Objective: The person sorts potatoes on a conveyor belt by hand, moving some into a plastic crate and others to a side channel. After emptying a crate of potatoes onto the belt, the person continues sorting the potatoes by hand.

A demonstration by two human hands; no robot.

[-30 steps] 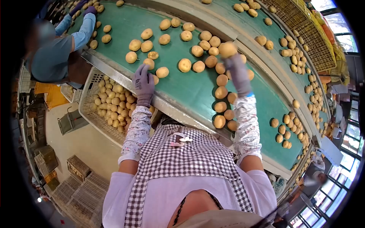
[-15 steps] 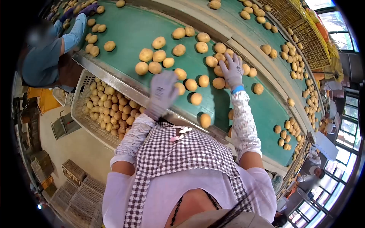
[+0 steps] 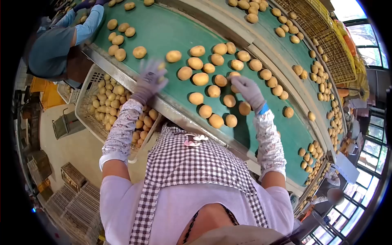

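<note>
Right hand (image 3: 250,91): grey glove, floral sleeve, reaching over the green surface (image 3: 163,32), fingers bent down onto a potato (image 3: 234,75) in the middle of a loose cluster; the grip is partly curled, and whether it has closed on that potato cannot be told. Left hand (image 3: 149,79): grey glove, motion-blurred, fingers spread, raised over the near metal edge of the surface, just beside the plastic crate (image 3: 87,83); whether it has hold of anything cannot be told. Crate: below the surface edge, filled with potatoes. Loose potatoes (image 3: 197,98): scattered across the surface, several just beside the right hand. Co-worker's blue sleeve (image 3: 89,25): upper left, at the same surface. Checked apron (image 3: 196,167): worn by the person
</note>
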